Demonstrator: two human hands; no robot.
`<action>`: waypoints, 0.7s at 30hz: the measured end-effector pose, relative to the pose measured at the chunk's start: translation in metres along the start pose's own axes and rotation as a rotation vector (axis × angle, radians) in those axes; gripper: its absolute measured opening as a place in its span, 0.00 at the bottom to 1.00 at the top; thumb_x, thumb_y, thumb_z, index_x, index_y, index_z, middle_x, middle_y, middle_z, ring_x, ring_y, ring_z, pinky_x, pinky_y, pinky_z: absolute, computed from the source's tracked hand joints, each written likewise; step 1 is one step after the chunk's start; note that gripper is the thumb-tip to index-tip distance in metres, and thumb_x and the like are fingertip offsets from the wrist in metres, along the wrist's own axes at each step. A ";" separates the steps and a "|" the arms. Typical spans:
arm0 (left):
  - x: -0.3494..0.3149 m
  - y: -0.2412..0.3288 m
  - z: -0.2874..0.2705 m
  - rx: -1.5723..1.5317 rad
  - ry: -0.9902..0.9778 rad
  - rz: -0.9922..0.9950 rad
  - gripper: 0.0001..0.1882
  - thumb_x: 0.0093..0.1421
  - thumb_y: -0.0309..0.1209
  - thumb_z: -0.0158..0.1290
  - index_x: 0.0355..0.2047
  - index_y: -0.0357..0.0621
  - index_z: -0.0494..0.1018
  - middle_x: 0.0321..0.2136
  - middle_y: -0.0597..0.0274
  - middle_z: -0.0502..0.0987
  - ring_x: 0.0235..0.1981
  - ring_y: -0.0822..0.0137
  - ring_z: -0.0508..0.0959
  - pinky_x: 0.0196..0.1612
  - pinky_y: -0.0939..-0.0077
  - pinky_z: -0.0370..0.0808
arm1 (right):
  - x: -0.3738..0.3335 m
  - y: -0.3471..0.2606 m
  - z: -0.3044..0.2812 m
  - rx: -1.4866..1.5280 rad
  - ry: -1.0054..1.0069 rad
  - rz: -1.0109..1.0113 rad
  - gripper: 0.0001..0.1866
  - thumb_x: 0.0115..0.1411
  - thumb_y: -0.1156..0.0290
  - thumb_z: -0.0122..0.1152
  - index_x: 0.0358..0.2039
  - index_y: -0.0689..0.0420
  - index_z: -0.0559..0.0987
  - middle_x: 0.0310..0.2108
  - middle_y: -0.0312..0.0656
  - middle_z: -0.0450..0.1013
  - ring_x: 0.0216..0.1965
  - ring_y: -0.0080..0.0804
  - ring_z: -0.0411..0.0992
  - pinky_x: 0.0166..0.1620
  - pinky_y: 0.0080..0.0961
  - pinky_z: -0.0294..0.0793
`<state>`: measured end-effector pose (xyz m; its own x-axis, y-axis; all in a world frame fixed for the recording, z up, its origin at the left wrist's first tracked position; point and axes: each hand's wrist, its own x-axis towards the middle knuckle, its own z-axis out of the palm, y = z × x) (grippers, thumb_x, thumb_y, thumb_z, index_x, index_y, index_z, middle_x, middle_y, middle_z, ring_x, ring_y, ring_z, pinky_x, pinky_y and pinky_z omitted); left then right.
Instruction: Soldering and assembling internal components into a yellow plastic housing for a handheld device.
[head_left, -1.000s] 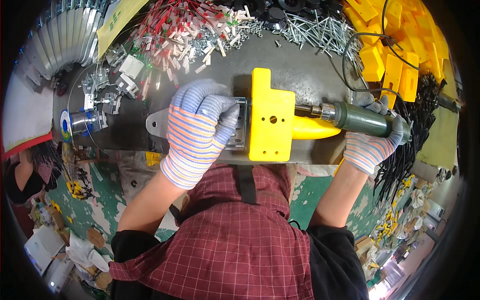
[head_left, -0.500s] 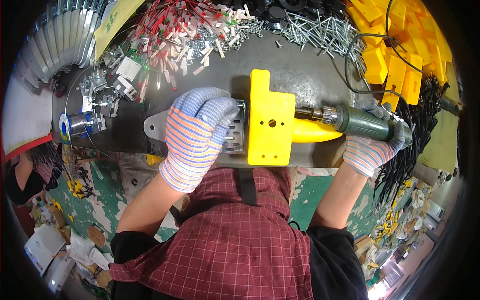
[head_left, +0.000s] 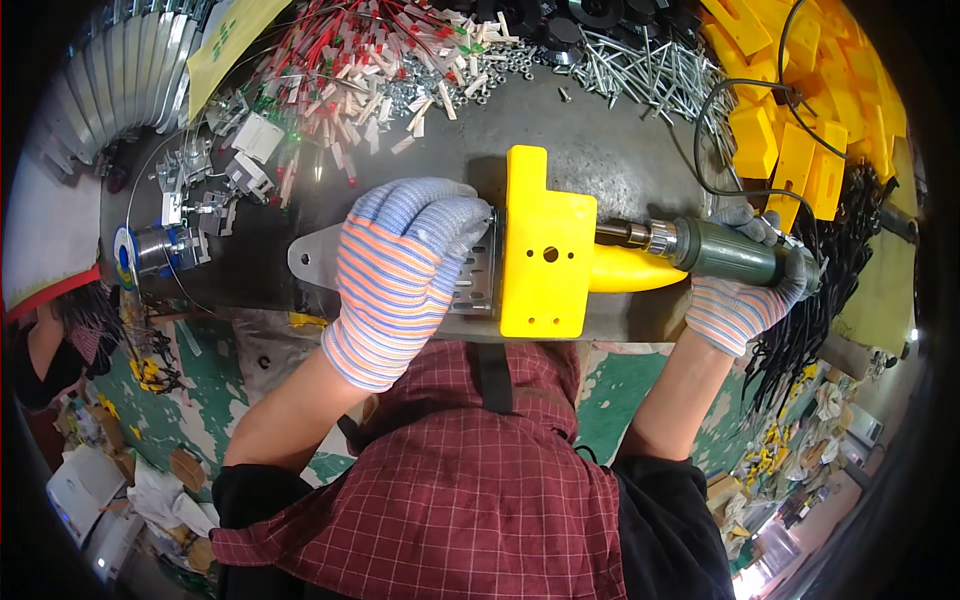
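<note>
Yellow block point(head_left: 548, 288) btwn gloved hands point(head_left: 395, 275)

Block point(head_left: 548, 290) between metal bracket point(head_left: 474, 290), apparently against it, and power screwdriver point(head_left: 728, 250); screws point(head_left: 650, 78) behind.

Yellow part point(head_left: 546, 290) at frame ctr, long side running up-down, flat face w/ 5 holes; curved yellow horn point(head_left: 632, 270) juts R. Slotted metal plate point(head_left: 481, 285) just L of it; grey rounded tab point(head_left: 322, 262) w/ 1 hole farther L, join hidden. Dk green power driver point(head_left: 735, 252) horiz. at mid-R, silver chuck point(head_left: 660, 238) pointing L.
</note>
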<state>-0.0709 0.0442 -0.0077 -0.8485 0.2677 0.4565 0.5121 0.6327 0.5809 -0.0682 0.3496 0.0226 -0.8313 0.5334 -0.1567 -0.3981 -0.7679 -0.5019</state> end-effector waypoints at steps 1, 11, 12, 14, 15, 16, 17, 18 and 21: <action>0.000 0.000 0.000 0.010 0.014 0.018 0.13 0.48 0.24 0.58 0.37 0.45 0.79 0.36 0.57 0.78 0.38 0.53 0.77 0.43 0.59 0.73 | -0.001 0.001 0.001 -0.001 -0.003 0.002 0.22 0.45 0.66 0.68 0.39 0.60 0.70 0.25 0.36 0.68 0.28 0.31 0.69 0.45 0.37 0.71; 0.003 0.005 0.001 0.061 0.011 0.059 0.13 0.48 0.24 0.57 0.36 0.47 0.78 0.37 0.58 0.78 0.38 0.54 0.78 0.43 0.60 0.73 | 0.005 0.002 -0.001 0.014 0.029 0.001 0.22 0.45 0.66 0.69 0.38 0.60 0.71 0.23 0.35 0.68 0.27 0.31 0.68 0.43 0.38 0.72; 0.002 0.003 0.001 0.057 0.013 0.047 0.12 0.50 0.25 0.57 0.37 0.47 0.78 0.37 0.59 0.78 0.39 0.54 0.78 0.43 0.60 0.73 | 0.004 0.004 0.001 -0.010 0.061 -0.021 0.22 0.45 0.66 0.69 0.38 0.60 0.71 0.23 0.35 0.68 0.27 0.31 0.68 0.42 0.37 0.72; 0.003 0.002 0.000 0.051 0.018 0.037 0.11 0.51 0.25 0.57 0.37 0.47 0.78 0.37 0.59 0.78 0.39 0.54 0.78 0.44 0.60 0.73 | 0.004 0.005 0.010 -0.079 0.068 -0.021 0.23 0.45 0.66 0.69 0.38 0.61 0.71 0.24 0.35 0.68 0.28 0.31 0.67 0.42 0.37 0.72; 0.003 0.002 -0.001 -0.013 0.049 0.002 0.10 0.53 0.26 0.58 0.37 0.47 0.78 0.37 0.58 0.78 0.39 0.54 0.78 0.45 0.60 0.73 | 0.004 0.005 0.013 -0.150 0.080 -0.022 0.23 0.46 0.65 0.70 0.39 0.61 0.70 0.24 0.36 0.68 0.28 0.31 0.67 0.42 0.38 0.72; 0.003 0.002 -0.003 -0.077 0.081 -0.032 0.09 0.54 0.27 0.58 0.37 0.48 0.78 0.36 0.58 0.78 0.39 0.54 0.78 0.46 0.60 0.73 | 0.010 -0.002 0.011 -0.053 -0.030 0.024 0.24 0.49 0.64 0.69 0.41 0.62 0.70 0.26 0.37 0.67 0.30 0.32 0.67 0.44 0.38 0.71; -0.002 0.005 -0.010 -0.234 0.079 -0.128 0.12 0.54 0.33 0.60 0.40 0.48 0.77 0.41 0.55 0.76 0.42 0.53 0.77 0.48 0.59 0.72 | 0.012 -0.016 0.012 -0.053 -0.030 0.019 0.24 0.49 0.64 0.69 0.41 0.62 0.70 0.26 0.37 0.67 0.30 0.32 0.67 0.44 0.38 0.71; -0.004 0.003 -0.026 -0.106 0.031 -0.003 0.17 0.52 0.38 0.61 0.43 0.50 0.76 0.44 0.54 0.75 0.45 0.51 0.75 0.50 0.56 0.70 | 0.014 -0.030 0.017 -0.077 -0.081 -0.003 0.25 0.50 0.63 0.68 0.43 0.62 0.69 0.27 0.38 0.68 0.30 0.33 0.67 0.45 0.39 0.71; -0.012 0.008 -0.040 0.168 -0.132 0.163 0.27 0.48 0.47 0.64 0.48 0.52 0.75 0.50 0.50 0.72 0.51 0.48 0.71 0.55 0.51 0.67 | 0.008 -0.069 0.039 -0.342 -0.256 0.058 0.27 0.55 0.58 0.64 0.48 0.63 0.68 0.29 0.41 0.67 0.33 0.34 0.67 0.47 0.37 0.70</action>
<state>-0.0515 0.0174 0.0182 -0.7723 0.4611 0.4369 0.6234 0.6821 0.3822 -0.0625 0.3926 0.0891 -0.9352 0.3540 0.0014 -0.2319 -0.6096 -0.7581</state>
